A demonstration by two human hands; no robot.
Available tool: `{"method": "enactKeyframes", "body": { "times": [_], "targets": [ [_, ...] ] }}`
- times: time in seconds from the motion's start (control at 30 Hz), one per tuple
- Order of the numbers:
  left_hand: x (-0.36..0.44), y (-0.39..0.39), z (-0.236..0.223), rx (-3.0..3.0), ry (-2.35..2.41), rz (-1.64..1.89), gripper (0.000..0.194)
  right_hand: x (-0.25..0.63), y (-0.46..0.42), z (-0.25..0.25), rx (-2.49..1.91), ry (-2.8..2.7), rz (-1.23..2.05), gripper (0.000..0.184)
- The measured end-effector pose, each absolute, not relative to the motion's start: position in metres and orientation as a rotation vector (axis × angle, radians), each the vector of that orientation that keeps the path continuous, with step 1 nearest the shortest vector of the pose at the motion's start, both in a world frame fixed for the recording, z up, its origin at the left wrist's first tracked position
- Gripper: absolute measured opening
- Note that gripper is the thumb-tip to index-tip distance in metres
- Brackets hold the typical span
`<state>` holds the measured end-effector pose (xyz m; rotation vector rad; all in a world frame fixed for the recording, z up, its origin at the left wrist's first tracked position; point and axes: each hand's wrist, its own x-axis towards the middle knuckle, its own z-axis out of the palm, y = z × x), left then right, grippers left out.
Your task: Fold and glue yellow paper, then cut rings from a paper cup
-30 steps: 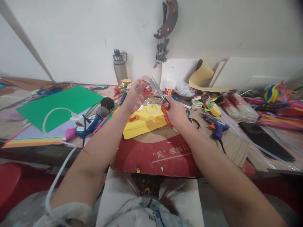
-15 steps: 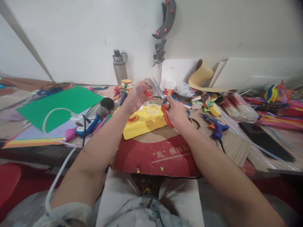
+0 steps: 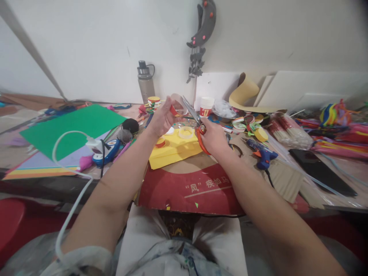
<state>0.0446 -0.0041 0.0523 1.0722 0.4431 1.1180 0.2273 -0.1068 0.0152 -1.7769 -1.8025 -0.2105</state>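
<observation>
My left hand (image 3: 162, 119) pinches a thin red ring (image 3: 178, 106), with a pale grey-brown inside, held up above the table. It looks like a slice of a paper cup, though I cannot be sure. Around the orange handles of a pair of scissors (image 3: 194, 115) my right hand (image 3: 213, 136) is closed. The metal blades point up and to the left, close beside the ring's right edge; whether they touch it I cannot tell. Below both hands lie yellow sheets (image 3: 175, 155), with a roll of clear tape (image 3: 186, 132) and a small red-and-yellow round piece (image 3: 160, 142) on them.
A red cardboard sheet (image 3: 172, 191) lies at the front edge. Behind stand a paper cup (image 3: 206, 105) and a bottle (image 3: 146, 84). To the right are a blue glue gun (image 3: 264, 156) and a phone (image 3: 322, 172); to the left, green paper (image 3: 74, 128) and a white cable (image 3: 71, 214).
The ring in my left hand has shifted slightly left and turned a little. The scissors have moved slightly left and lower, staying beside the ring.
</observation>
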Motion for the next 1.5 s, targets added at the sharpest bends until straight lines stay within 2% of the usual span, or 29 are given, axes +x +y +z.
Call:
{"method": "enactKeyframes", "body": {
  "times": [0.2,0.33,0.77,1.1,1.3,1.5],
  "targets": [
    [0.047,-0.003,0.043,1.123,0.405,1.057,0.051,0.226,-0.11,0.019,-1.848,-1.784,-0.203,0.048],
    [0.047,-0.001,0.043,1.126,0.399,1.048,0.05,0.225,-0.111,0.022,-1.864,-1.806,-0.19,0.047],
    [0.044,0.004,0.051,1.097,0.501,1.066,0.073,0.221,-0.112,0.023,-1.945,-1.829,-0.16,0.044],
    [0.049,-0.005,0.046,1.105,0.471,1.097,0.059,0.225,-0.111,0.021,-1.896,-1.782,-0.133,0.042],
    [0.053,-0.009,0.04,1.111,0.456,1.04,0.063,0.226,-0.11,0.02,-1.887,-1.768,-0.151,0.048],
    [0.052,-0.005,0.043,1.098,0.489,1.023,0.067,0.223,-0.113,0.025,-1.931,-1.794,-0.156,0.046]
  ]
}}
